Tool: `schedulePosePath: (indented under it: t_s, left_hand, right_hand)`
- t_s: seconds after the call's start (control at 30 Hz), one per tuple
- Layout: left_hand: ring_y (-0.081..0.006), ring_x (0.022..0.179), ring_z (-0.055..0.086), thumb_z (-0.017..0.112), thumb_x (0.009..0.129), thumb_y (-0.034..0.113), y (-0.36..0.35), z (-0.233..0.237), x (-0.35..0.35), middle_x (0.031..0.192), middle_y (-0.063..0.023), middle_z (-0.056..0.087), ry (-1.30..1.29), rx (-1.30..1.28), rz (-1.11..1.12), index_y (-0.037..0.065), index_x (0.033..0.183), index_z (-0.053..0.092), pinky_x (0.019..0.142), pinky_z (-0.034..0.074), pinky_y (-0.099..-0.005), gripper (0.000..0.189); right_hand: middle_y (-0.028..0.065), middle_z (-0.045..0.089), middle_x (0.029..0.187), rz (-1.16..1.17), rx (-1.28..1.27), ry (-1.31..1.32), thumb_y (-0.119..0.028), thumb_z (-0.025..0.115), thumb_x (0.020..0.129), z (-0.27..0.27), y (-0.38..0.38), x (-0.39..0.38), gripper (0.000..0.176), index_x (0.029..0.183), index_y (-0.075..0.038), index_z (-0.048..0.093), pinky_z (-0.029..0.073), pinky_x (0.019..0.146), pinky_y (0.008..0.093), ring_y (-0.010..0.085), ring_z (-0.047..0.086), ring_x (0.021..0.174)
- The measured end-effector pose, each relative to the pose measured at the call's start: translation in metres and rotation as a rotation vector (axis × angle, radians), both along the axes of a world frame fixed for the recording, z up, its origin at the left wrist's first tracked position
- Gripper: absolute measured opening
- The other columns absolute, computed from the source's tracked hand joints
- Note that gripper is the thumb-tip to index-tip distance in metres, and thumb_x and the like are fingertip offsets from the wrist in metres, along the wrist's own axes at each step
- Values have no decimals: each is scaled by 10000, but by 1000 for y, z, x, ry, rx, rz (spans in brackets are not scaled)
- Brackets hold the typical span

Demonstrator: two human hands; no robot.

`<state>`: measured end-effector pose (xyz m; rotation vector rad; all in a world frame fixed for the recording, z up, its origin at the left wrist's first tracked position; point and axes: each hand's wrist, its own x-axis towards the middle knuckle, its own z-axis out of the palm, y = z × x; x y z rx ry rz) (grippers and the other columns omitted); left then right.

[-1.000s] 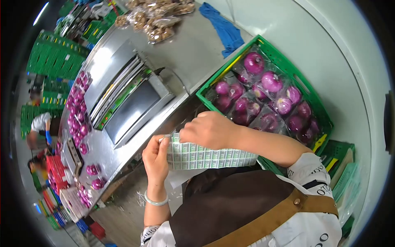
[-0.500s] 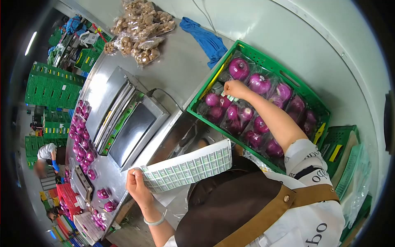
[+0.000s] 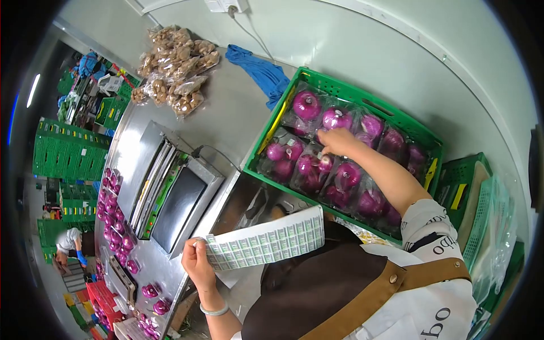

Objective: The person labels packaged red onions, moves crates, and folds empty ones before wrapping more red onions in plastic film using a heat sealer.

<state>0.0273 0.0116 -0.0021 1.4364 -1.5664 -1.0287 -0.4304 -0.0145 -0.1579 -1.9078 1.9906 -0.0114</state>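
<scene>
Left hand (image 3: 197, 262): grip pinching one end of the sheet (image 3: 266, 241), thumb and fingers together at its corner. Sheet is rows of small green-and-white labels with a plain white strip along the upper edge; it stretches out in front of the apron (image 3: 323, 283), other end free, below the crate (image 3: 343, 95) in view. Bracelet (image 3: 214, 310) on left wrist.

Right hand (image 3: 335, 141): over the crate, fingers bent down at the onions (image 3: 306, 105). Can't tell if its grip is spread or pinching anything, fingertips partly hidden; contact with a pack also unclear.

Onions: purple, in clear packs, filling the crate in rows. Crate is green, tilted in view, beside the bench (image 3: 241, 85) and near the wall.

On bench: machine (image 3: 180, 207) with dark plate, cord running off its far side; blue cloth (image 3: 260, 73) near the crate; bagged mushrooms (image 3: 175, 65) at the far end; more purple packs (image 3: 116, 218) past the machine. Co-worker (image 3: 69, 243) in background, blue on one hand.
</scene>
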Motion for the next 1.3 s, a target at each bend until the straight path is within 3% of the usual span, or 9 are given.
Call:
schedulePosePath:
  t_s: [0.07, 0.2, 0.33, 0.43, 0.6, 0.67, 0.87, 1.0, 1.3]
  left_hand:
    - [-40, 679, 413, 541, 955, 131, -2, 4, -9, 747, 37, 514, -38, -15, -68, 6, 864, 569, 613, 340, -191, 157]
    - [-40, 660, 418, 552, 948, 124, -7, 2, -26, 733, 34, 523, -22, -16, -122, -3, 869, 574, 599, 350, -196, 151]
    - [-43, 652, 436, 569, 939, 121, -2, 1, -54, 718, 27, 545, -50, -7, -200, -11, 878, 588, 595, 362, -199, 147]
    - [-46, 647, 444, 579, 936, 128, 0, -4, -65, 708, 26, 550, -47, 10, -279, -11, 885, 597, 588, 363, -201, 149]
    - [-35, 680, 414, 494, 974, 164, 2, -7, -81, 770, 41, 509, 59, 114, -332, 10, 939, 580, 615, 331, -188, 179]
    - [-38, 699, 422, 474, 981, 180, 4, -6, -95, 786, 40, 513, 108, 145, -359, 14, 952, 579, 634, 334, -191, 198]
    - [-48, 708, 431, 447, 993, 181, 6, -9, -134, 765, 36, 530, 68, 170, -470, -2, 961, 596, 641, 359, -208, 238]
    - [-48, 725, 419, 454, 997, 196, 9, -8, -163, 759, 34, 517, 52, 236, -621, -7, 960, 590, 633, 356, -220, 247]
    - [-39, 727, 441, 466, 995, 206, 30, -11, -203, 813, 46, 542, 260, 501, -646, 14, 940, 614, 641, 357, -199, 248]
  right_hand:
    - [189, 643, 823, -68, -43, 107, -302, 724, 755, 8, 13, -15, 379, 961, -54, 526, 480, 669, 476, 355, 637, 830]
    - [121, 653, 795, 42, 309, -585, -185, 743, 746, 14, 42, -46, 310, 936, -46, 541, 480, 650, 389, 264, 652, 786]
    - [105, 629, 771, 36, 250, -301, -125, 770, 691, 9, 65, -37, 325, 928, -42, 564, 458, 625, 387, 246, 625, 765]
    - [98, 621, 735, -19, -180, 43, -105, 735, 734, 13, 88, -41, 285, 935, -29, 549, 482, 616, 371, 224, 638, 733]
    - [90, 647, 778, -217, 401, -868, -41, 669, 783, 33, 137, -67, 208, 953, -20, 549, 486, 583, 307, 151, 624, 696]
    - [100, 649, 779, -91, 366, -726, 0, 665, 733, 17, 161, -66, 230, 936, -19, 559, 488, 603, 331, 189, 632, 713]
    - [140, 637, 925, -116, -100, 221, -21, 651, 718, 44, 177, -25, 224, 933, -27, 589, 469, 727, 417, 318, 613, 883]
    - [121, 618, 902, -215, -461, -823, -197, 721, 746, 128, 147, 40, 292, 952, -32, 595, 457, 762, 410, 311, 596, 880]
    - [53, 583, 803, 149, -849, -425, -128, 707, 754, 136, 140, 81, 148, 850, -57, 618, 460, 677, 346, 241, 576, 770]
